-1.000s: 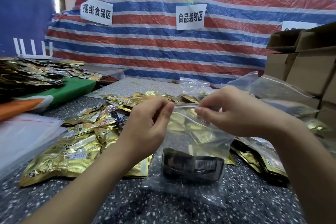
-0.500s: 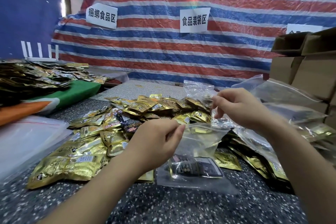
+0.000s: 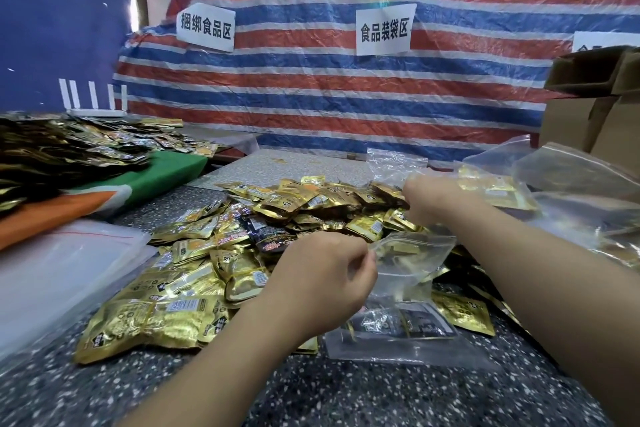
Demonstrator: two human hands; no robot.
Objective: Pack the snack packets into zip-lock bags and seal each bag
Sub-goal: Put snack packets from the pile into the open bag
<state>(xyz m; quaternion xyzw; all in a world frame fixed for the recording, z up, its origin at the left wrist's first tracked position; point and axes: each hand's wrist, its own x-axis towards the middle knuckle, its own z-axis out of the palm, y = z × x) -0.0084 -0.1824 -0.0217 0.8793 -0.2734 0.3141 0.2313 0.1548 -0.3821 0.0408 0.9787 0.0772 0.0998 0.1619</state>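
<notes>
The left hand pinches the zip-lock bag mouth open while the right hand, fingers curled, reaches into the gold snack packets, grasp hidden.

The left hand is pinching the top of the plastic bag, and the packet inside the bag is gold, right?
Not quite. The head view shows the left hand pinching the top of the zip-lock bag, but the packet inside is dark, nearly black, not gold. The gold packets lie loose on the table around the bag.
</notes>
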